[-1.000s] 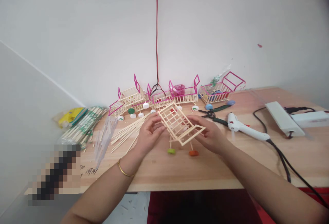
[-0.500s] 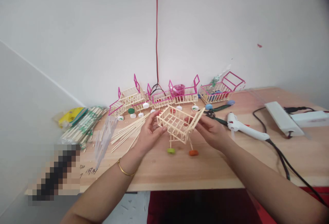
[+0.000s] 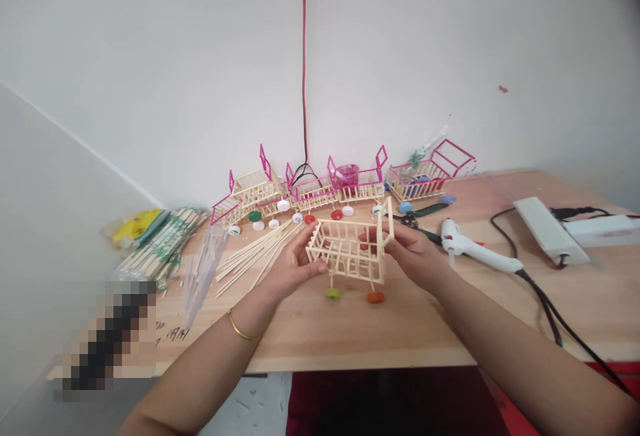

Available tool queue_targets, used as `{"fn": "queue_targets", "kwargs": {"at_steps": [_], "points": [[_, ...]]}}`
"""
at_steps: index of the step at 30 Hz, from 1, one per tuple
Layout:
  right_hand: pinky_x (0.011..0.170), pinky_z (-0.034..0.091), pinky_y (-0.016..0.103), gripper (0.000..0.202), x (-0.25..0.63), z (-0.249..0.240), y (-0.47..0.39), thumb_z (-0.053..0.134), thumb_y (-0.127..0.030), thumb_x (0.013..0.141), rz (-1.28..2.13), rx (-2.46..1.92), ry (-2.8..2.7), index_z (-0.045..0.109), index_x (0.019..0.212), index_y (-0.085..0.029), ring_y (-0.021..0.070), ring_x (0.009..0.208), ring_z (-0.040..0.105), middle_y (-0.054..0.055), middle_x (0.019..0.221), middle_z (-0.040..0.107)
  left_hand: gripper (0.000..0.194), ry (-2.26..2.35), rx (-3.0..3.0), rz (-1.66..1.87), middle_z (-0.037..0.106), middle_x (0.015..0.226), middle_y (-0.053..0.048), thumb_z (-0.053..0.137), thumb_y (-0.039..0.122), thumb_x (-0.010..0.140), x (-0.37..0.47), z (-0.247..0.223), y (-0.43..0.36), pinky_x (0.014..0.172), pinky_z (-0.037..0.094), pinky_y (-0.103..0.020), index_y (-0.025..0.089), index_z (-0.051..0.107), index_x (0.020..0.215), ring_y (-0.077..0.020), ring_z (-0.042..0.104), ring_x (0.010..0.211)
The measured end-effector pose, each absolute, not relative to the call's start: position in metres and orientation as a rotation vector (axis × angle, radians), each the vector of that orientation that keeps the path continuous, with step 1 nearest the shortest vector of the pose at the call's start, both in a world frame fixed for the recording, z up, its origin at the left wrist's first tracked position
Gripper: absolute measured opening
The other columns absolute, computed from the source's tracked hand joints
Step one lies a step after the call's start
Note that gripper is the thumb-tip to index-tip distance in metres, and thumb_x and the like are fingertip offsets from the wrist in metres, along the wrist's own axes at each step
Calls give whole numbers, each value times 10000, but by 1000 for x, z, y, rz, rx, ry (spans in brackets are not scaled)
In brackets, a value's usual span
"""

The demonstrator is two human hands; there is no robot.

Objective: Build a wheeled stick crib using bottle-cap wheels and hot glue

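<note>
Between my hands is a small unpainted cart (image 3: 347, 256) built of thin wooden sticks, with a raised handle frame at its right end. Below its basket show a green bottle-cap wheel (image 3: 333, 294) and an orange bottle-cap wheel (image 3: 376, 297). My left hand (image 3: 295, 263) grips the cart's left end, thumb on the near side. My right hand (image 3: 413, 253) holds the right end by the handle frame; some of its fingers are hidden behind the sticks.
Several similar carts with pink-painted edges (image 3: 313, 191) stand along the wall, one bearing a pink cup (image 3: 349, 176). Loose sticks (image 3: 255, 256) and bagged sticks (image 3: 165, 243) lie left. Right are dark-handled pliers (image 3: 425, 233), a white glue gun (image 3: 480, 253), cables and a white power strip (image 3: 550, 233).
The cart has been tilted and turned between my hands, so its near side now faces me more and the handle frame stands more upright. Both hands keep their hold.
</note>
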State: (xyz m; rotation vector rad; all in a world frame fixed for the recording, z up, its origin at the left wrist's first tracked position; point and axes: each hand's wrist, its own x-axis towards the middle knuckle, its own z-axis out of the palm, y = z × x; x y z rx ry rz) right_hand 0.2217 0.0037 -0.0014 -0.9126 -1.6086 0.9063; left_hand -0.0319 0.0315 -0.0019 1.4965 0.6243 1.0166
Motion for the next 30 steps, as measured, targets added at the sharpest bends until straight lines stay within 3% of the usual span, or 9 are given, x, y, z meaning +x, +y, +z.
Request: {"fn": "queue_targets", "kwargs": {"at_steps": [4, 7, 11, 14, 17, 21, 24, 30], "points": [[764, 571, 384, 327, 224, -7, 5, 496, -476, 913, 937, -919, -1590, 685, 1067, -258, 230, 878, 679, 63, 986, 713, 771, 657, 1513, 1004, 472, 1399, -103, 830, 314, 627, -31, -4, 32, 996, 452, -401, 253, 491, 1317, -317, 446, 1284], [808, 558, 391, 397, 224, -9, 5, 481, -542, 897, 958, -898, -1553, 631, 1143, -269, 246, 985, 659, 77, 1084, 684, 778, 681, 1530, 1015, 462, 1397, -106, 830, 310, 626, -30, -5, 34, 999, 447, -409, 248, 478, 1317, -321, 424, 1298], [897, 519, 412, 731, 222, -6, 3, 623, -664, 727, 998, -752, -1647, 466, 1318, -264, 290, 1154, 575, 123, 1233, 600, 809, 692, 1579, 1015, 456, 1382, -106, 827, 314, 629, -32, -5, 37, 1057, 384, -438, 256, 436, 1335, -310, 404, 1308], [999, 448, 425, 869, 220, -2, 1, 765, -544, 658, 900, -763, -1811, 390, 1382, -243, 299, 1234, 502, 142, 1322, 514, 917, 685, 1609, 933, 451, 1361, -112, 834, 295, 618, -34, -6, 38, 1057, 375, -450, 281, 341, 1391, -302, 428, 1284], [1013, 437, 415, 814, 220, 3, -1, 780, -395, 694, 837, -815, -1897, 381, 1384, -236, 280, 1222, 500, 133, 1325, 486, 945, 707, 1674, 850, 458, 1324, -118, 834, 275, 617, -35, -9, 38, 1028, 402, -437, 284, 309, 1404, -291, 476, 1227], [941, 494, 379, 719, 224, 10, -4, 758, -293, 700, 744, -931, -2015, 437, 1342, -248, 260, 1115, 570, 93, 1224, 561, 962, 767, 1803, 816, 456, 1317, -123, 854, 267, 576, -35, -10, 36, 1040, 391, -441, 269, 330, 1382, -297, 467, 1225], [914, 507, 382, 747, 228, 13, -5, 764, -288, 676, 673, -1001, -2076, 441, 1348, -257, 271, 1101, 583, 81, 1208, 589, 1018, 800, 1862, 784, 421, 1369, -130, 860, 304, 563, -35, -7, 34, 1054, 379, -468, 273, 289, 1406, -311, 448, 1249], [911, 512, 390, 748, 232, 13, -5, 759, -313, 689, 683, -1035, -2089, 438, 1362, -261, 262, 1082, 602, 83, 1202, 605, 1075, 841, 2063, 773, 288, 1497, -134, 866, 391, 530, -36, 4, 29, 1149, 211, -525, 261, 291, 1428, -361, 264, 1386]]}}
